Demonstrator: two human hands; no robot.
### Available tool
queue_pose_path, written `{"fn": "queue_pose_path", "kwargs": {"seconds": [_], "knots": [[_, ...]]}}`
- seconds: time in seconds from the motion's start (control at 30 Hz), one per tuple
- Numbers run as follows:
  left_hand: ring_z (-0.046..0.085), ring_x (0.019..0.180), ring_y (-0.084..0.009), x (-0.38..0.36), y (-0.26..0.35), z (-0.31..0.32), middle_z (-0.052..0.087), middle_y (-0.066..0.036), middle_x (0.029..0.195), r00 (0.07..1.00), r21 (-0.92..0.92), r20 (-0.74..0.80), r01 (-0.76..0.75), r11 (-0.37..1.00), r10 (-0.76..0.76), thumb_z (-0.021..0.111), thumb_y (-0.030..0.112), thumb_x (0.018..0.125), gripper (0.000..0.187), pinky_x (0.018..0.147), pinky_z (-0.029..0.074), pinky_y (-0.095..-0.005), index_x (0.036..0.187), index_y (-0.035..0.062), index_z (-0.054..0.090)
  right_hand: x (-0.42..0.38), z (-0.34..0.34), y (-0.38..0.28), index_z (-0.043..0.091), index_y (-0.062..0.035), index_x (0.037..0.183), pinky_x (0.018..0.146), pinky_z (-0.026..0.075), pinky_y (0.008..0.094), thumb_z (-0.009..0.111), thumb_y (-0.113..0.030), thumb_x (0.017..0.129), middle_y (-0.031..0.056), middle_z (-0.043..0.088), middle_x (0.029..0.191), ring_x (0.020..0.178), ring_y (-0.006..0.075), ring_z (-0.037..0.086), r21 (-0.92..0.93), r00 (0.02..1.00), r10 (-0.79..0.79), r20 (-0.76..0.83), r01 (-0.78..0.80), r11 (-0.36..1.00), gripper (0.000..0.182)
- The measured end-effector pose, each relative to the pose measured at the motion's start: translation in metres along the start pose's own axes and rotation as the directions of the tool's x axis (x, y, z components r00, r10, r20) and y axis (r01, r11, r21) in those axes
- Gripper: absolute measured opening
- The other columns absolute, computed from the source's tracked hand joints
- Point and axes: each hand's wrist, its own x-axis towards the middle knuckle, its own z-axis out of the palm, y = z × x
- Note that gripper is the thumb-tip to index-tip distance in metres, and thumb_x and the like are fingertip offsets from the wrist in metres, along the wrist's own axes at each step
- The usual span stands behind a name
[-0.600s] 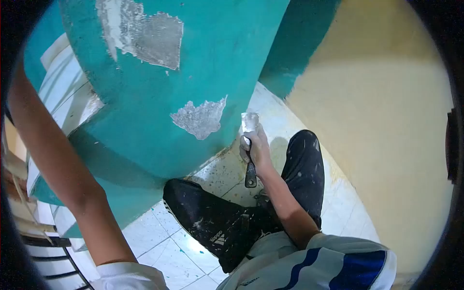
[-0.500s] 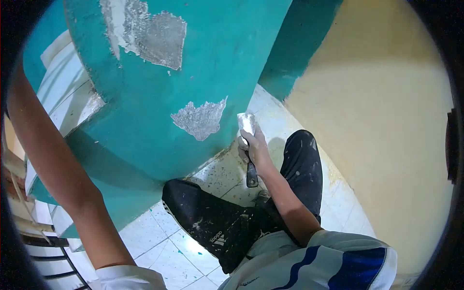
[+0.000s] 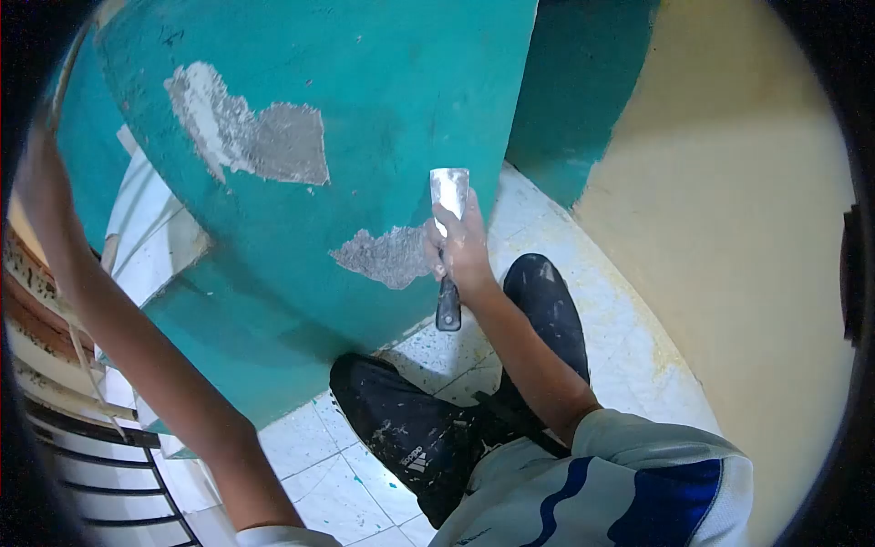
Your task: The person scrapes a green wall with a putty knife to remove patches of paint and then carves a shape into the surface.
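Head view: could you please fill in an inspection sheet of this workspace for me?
Surface: teal wall with two bare patches, the upper patch white and grey, the lower patch grey and partly behind the right hand.
Job's things: scraper, blade up; whether it touches the wall cannot be told.
Clutter: small teal flecks scattered on the tiled floor.
Hands: right grips the scraper; left hand blurred at the left edge, its hold unclear.
Cables: none certain; one pale cord-like strand near the left hand.
Surroundings: cream wall on the right, dark bars at lower left.
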Motion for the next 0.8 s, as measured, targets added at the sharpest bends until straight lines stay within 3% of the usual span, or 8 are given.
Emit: {"fn": "queue_pose_path", "kwargs": {"seconds": [0.13,0.17,0.2,0.23,0.27,0.43,0.6,0.8], "knots": [[0.062,0.095,-0.0268,-0.101,0.116,-0.058,0.065,-0.013,0.102,0.993,0.282,0.023,0.102,0.954,-0.113,0.044,0.006,0.096,0.023,0.086,0.049,-0.0373,0.106,0.0058,0.065,-0.002,0.003,-0.010,0.035,-0.0135,0.114,0.033,0.030,0.0258,0.049,-0.018,0.097,0.0001,0.037,0.064,0.039,0.0114,0.038,0.081,0.998,0.055,0.006,-0.056,0.995,0.022],[0.059,0.093,-0.0218,-0.131,0.161,-0.043,0.062,-0.011,0.094,0.932,-0.084,0.150,0.345,0.935,-0.331,0.047,0.012,0.098,0.019,0.087,0.045,-0.0345,0.096,0.0025,0.064,-0.003,0.003,-0.010,0.035,-0.0139,0.115,0.032,0.030,0.0253,0.049,-0.020,0.097,-0.0006,0.035,0.063,0.038,0.0112,0.037,0.097,0.997,0.074,-0.010,-0.073,0.993,0.024],[0.058,0.091,-0.0194,-0.165,0.197,-0.029,0.061,-0.007,0.093,0.844,-0.287,0.387,0.493,0.821,-0.371,0.054,0.012,0.095,0.013,0.085,0.046,-0.0353,0.094,0.0030,0.063,-0.004,0.002,-0.013,0.033,-0.0107,0.121,0.037,0.034,0.0274,0.049,-0.019,0.097,0.0022,0.040,0.067,0.044,0.0135,0.042,0.079,0.994,0.112,-0.010,-0.111,0.991,0.030],[0.058,0.091,-0.0169,-0.178,0.237,-0.017,0.062,-0.005,0.093,0.576,-0.229,0.633,0.778,0.586,-0.518,0.058,0.016,0.095,0.014,0.085,0.047,-0.0353,0.094,0.0029,0.063,-0.004,0.001,-0.017,0.030,-0.0074,0.128,0.041,0.038,0.0295,0.048,-0.017,0.098,0.0050,0.045,0.071,0.049,0.0158,0.047,0.059,0.989,0.149,-0.009,-0.148,0.987,0.036],[0.058,0.090,-0.0141,-0.194,0.259,0.003,0.063,-0.004,0.097,0.465,-0.199,0.769,0.826,0.527,-0.438,0.052,0.024,0.101,0.023,0.081,0.047,-0.0314,0.104,0.0031,0.063,-0.003,-0.001,-0.019,0.028,-0.0042,0.134,0.045,0.043,0.0316,0.048,-0.016,0.099,0.0078,0.050,0.075,0.055,0.0181,0.052,0.036,0.983,0.182,-0.007,-0.182,0.983,0.042],[0.059,0.089,-0.0125,-0.236,0.298,0.075,0.064,-0.006,0.099,-0.030,-0.064,0.973,0.918,-0.391,-0.229,0.053,0.024,0.101,0.032,0.080,0.049,-0.0311,0.116,-0.0035,0.057,0.003,-0.003,0.001,0.010,0.0133,0.145,0.088,0.046,0.0437,0.047,-0.017,0.098,0.0308,0.053,0.119,0.102,0.0400,0.059,-0.427,0.992,-0.065,-0.107,0.013,0.904,0.067],[0.057,0.072,-0.0055,-0.237,0.298,0.103,0.064,-0.001,0.087,-0.068,-0.034,0.977,0.889,-0.456,-0.204,0.058,0.022,0.099,0.027,0.062,0.046,-0.0208,0.111,-0.0014,0.064,0.003,-0.009,-0.004,0.009,0.0138,0.146,0.099,0.040,0.0463,0.047,-0.016,0.098,0.0362,0.043,0.133,0.121,0.0462,0.049,-0.362,0.998,0.032,-0.059,-0.051,0.931,0.068],[0.060,0.074,-0.0069,-0.236,0.303,0.107,0.067,-0.002,0.090,-0.090,-0.038,0.953,0.911,-0.411,-0.288,0.058,0.020,0.098,0.025,0.064,0.048,-0.0224,0.110,-0.0003,0.065,0.003,-0.002,0.005,0.013,0.0143,0.142,0.095,0.040,0.0484,0.045,-0.009,0.097,0.0355,0.046,0.123,0.114,0.0468,0.051,-0.344,0.985,-0.163,-0.064,0.131,0.930,0.060]]}}
